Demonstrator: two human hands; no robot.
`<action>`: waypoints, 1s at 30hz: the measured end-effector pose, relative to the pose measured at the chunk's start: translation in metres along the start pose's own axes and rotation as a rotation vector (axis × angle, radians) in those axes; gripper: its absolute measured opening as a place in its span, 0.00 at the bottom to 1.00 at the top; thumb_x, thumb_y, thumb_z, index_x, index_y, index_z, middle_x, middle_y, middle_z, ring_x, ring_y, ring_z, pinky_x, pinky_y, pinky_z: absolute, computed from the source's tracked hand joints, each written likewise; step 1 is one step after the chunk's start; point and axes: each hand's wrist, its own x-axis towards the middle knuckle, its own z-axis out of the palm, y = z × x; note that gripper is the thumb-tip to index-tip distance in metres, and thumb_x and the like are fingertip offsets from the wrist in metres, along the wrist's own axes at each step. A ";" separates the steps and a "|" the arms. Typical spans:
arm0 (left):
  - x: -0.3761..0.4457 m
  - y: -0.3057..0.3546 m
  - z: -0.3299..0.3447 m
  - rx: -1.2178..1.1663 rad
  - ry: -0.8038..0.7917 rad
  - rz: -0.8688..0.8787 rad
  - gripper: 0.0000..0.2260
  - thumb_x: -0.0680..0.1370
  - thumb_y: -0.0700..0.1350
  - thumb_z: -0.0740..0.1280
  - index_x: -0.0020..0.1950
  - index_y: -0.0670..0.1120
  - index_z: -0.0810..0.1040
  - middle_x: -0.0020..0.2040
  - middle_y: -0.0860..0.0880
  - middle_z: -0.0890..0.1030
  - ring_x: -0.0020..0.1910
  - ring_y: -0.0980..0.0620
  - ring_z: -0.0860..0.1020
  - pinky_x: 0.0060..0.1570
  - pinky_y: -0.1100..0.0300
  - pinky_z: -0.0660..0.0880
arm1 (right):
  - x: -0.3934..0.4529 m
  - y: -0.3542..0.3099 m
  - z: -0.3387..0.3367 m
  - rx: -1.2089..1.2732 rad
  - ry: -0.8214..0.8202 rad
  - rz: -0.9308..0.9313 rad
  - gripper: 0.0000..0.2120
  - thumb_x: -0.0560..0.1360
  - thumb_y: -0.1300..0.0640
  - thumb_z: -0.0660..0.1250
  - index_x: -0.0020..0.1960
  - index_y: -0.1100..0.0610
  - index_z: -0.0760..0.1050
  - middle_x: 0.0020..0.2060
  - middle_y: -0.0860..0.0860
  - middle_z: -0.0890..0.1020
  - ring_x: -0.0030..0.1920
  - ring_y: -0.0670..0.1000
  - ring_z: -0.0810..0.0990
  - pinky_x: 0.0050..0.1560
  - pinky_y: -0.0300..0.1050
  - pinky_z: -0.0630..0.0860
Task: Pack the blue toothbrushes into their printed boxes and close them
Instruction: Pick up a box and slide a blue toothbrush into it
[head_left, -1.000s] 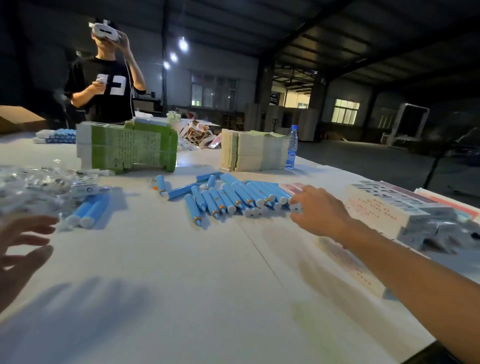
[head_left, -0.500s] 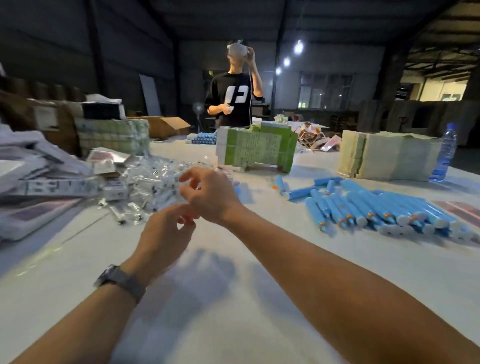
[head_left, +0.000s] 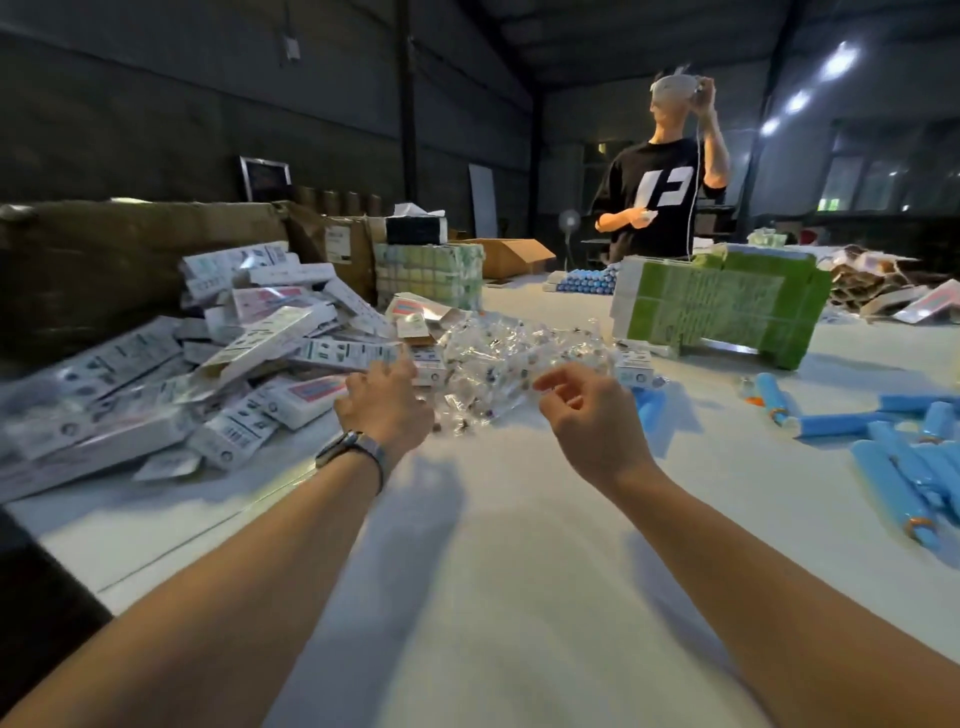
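Observation:
A heap of printed white toothbrush boxes (head_left: 270, 353) lies on the left of the white table (head_left: 493, 545), some with open flaps. Blue toothbrushes (head_left: 893, 467) lie loose at the right edge, and two more (head_left: 649, 405) sit just behind my right hand. My left hand (head_left: 384, 405), a watch on its wrist, reaches with straight fingers to the right edge of the box heap; its fingertips are hidden. My right hand (head_left: 587, 410) hovers beside it with loosely curled fingers and holds nothing I can see.
Crumpled clear plastic packets (head_left: 509, 358) lie just beyond both hands. A green and white stack of flat cartons (head_left: 727, 306) stands behind them. Brown cardboard cartons (head_left: 130, 249) wall off the left. A person in a black shirt (head_left: 665, 197) stands at the far side.
The view has swung left, bringing the box heap into sight. My hands have moved apart and forward, the left one toward the boxes. The blue toothbrushes slid to the right edge.

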 end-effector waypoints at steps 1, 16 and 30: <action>0.009 -0.012 -0.004 0.076 -0.012 -0.041 0.23 0.74 0.43 0.64 0.69 0.54 0.69 0.68 0.45 0.71 0.69 0.38 0.66 0.69 0.39 0.62 | 0.001 0.000 0.001 0.010 -0.005 -0.010 0.08 0.77 0.61 0.65 0.48 0.51 0.81 0.34 0.43 0.79 0.37 0.43 0.77 0.38 0.40 0.73; 0.025 -0.007 -0.018 -0.610 -0.098 -0.231 0.32 0.73 0.54 0.66 0.74 0.46 0.61 0.66 0.42 0.69 0.59 0.41 0.73 0.53 0.48 0.76 | 0.002 -0.003 0.010 0.032 -0.067 -0.024 0.09 0.75 0.61 0.65 0.46 0.47 0.78 0.34 0.41 0.78 0.35 0.40 0.76 0.33 0.33 0.67; -0.085 0.078 0.006 -1.387 -0.432 0.149 0.21 0.75 0.28 0.67 0.62 0.46 0.64 0.55 0.42 0.74 0.45 0.54 0.81 0.36 0.65 0.77 | 0.002 0.008 -0.009 0.727 -0.301 0.174 0.27 0.73 0.50 0.71 0.70 0.44 0.68 0.58 0.54 0.81 0.57 0.55 0.82 0.52 0.54 0.82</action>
